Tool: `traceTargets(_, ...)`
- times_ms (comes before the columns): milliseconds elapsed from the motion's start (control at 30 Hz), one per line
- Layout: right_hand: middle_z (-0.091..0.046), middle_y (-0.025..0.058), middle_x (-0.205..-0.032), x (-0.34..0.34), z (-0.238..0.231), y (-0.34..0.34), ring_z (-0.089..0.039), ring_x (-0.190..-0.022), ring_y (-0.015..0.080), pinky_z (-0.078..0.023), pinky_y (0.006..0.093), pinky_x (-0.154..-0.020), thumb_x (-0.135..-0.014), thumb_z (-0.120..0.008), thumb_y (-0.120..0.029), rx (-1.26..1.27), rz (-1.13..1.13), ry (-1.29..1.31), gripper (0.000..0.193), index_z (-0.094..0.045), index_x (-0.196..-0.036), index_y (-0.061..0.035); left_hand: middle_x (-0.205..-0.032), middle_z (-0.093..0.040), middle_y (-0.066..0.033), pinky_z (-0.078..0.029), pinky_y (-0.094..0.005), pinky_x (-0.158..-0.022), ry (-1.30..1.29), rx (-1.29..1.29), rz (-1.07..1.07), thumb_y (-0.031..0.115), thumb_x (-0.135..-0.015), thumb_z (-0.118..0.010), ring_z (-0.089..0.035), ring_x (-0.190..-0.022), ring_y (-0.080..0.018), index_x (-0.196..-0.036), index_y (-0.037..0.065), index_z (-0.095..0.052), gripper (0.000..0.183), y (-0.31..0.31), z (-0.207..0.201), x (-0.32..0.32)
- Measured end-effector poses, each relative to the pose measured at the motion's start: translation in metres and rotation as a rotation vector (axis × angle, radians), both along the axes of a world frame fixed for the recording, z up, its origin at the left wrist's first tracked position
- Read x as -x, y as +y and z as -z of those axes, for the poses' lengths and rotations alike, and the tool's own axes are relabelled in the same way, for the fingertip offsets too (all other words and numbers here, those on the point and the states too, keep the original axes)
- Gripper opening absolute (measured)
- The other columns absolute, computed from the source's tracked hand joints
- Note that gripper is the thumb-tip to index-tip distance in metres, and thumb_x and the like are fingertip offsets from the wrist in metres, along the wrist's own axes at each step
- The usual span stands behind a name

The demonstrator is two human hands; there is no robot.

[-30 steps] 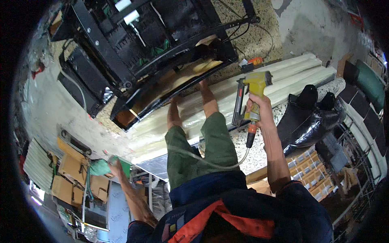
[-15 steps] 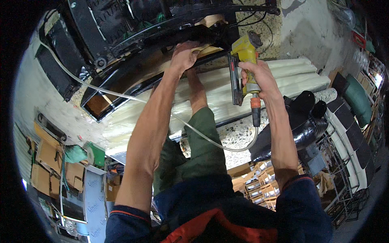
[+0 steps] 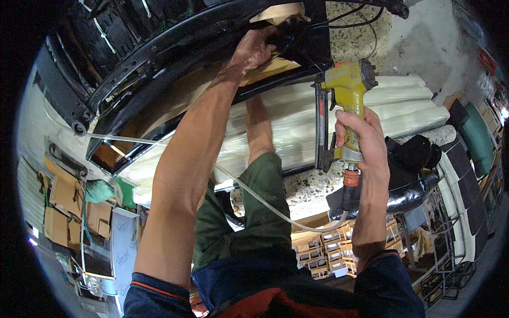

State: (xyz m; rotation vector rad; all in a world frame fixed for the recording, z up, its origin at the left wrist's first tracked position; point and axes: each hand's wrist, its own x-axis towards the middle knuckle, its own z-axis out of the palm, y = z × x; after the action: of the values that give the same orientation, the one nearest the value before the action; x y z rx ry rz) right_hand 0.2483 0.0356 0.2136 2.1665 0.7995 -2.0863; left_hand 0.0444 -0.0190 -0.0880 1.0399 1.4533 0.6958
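My right hand [image 3: 366, 135] is wrapped around the handle of a yellow pneumatic staple gun [image 3: 342, 79], held upright with its dark magazine on the left side. A clear air hose [image 3: 275, 211] runs from its orange and black coupling, loops below and crosses to the left. Farther forward, my left hand [image 3: 253, 50] is closed on the black upholstery covering [image 3: 289, 40] of a long curved furniture frame [image 3: 180, 108]. Its fingertips are partly hidden in the dark material. Bare tan board and wood show inside the frame beside that hand.
A black metal mechanism with springs [image 3: 114, 34] lies at the upper left. White plastic-wrapped foam rolls [image 3: 392, 103] lie beneath the frame, beside speckled foam [image 3: 313, 191]. Black upholstered pieces [image 3: 405, 185] sit to the right. Cardboard boxes [image 3: 58, 199] stand at the left.
The staple gun and my right hand have shifted right and slightly down in view. My left hand stays at the black covering, now higher in the picture. The hose loop hangs lower.
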Motion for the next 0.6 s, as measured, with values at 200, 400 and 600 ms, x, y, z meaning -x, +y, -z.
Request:
traceTargets(200,-0.059,0.0017,-0.066,0.003,0.005,-0.002,-0.056,-0.053,0.0101,-0.047,0.0253,-0.051,-0.091,-0.071,-0.019,-0.004,-0.004,0.0,0.018,-0.063,-0.096,-0.0036,-0.118,-0.073,-0.0168,-0.054,-0.0388,-0.1,0.002,-0.071,-0.116,0.005,-0.087,-0.073,-0.069,-0.111,-0.0279,-0.127,0.005,-0.066,0.041,-0.011,0.014,-0.001)
traceTargets(400,-0.06,0.0019,-0.067,0.004,0.004,-0.003,-0.056,-0.053,0.0101,-0.048,0.0255,-0.051,-0.091,-0.072,-0.019,-0.022,-0.015,-0.042,0.019,-0.063,-0.097,-0.0033,-0.12,-0.073,-0.0128,-0.054,-0.0389,-0.099,-0.205,0.236,0.055,0.003,-0.087,-0.074,-0.07,-0.109,-0.0244,-0.118,0.006,-0.072,0.031,0.009,-0.023,0.01)
traceTargets(600,-0.06,0.0013,-0.067,0.022,0.001,0.001,-0.057,-0.054,0.0093,-0.049,0.0254,-0.052,-0.093,-0.071,-0.021,-0.011,-0.073,-0.035,0.02,-0.064,-0.098,-0.0029,-0.104,-0.074,-0.0062,-0.053,-0.0301,-0.08,-0.144,-0.009,0.082,0.004,-0.089,-0.071,-0.065,-0.086,-0.0128,-0.118,0.005,-0.075,0.029,0.006,-0.024,0.011)
